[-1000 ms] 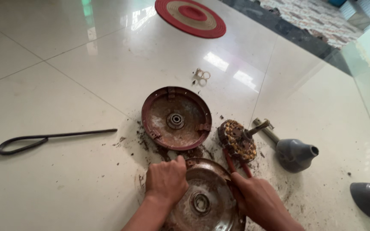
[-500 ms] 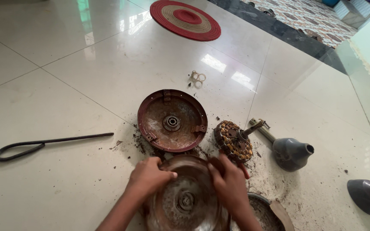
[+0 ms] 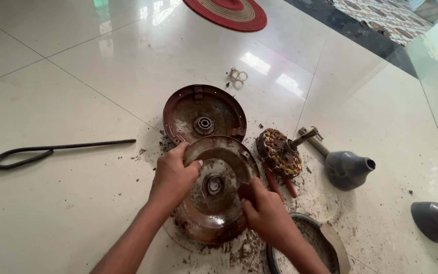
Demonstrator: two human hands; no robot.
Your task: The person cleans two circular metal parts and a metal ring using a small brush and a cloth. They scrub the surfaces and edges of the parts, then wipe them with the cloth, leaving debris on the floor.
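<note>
Rusty round motor cover (image 3: 214,203), dished, bearing at centre, tilted up off the floor: left hand (image 3: 172,178) fingers clamped on its left rim, right hand (image 3: 265,215) closed on its right edge. Second rusty cover (image 3: 204,114) just behind. Copper-wound stator (image 3: 279,152) beside. Glossy cream tile floor (image 3: 67,91), rust crumbs; red woven mat (image 3: 226,12).

No packages, labels, signs or screens show anywhere in view; nothing on the tiled floor (image 3: 77,61) carries a printed face or display.
</note>
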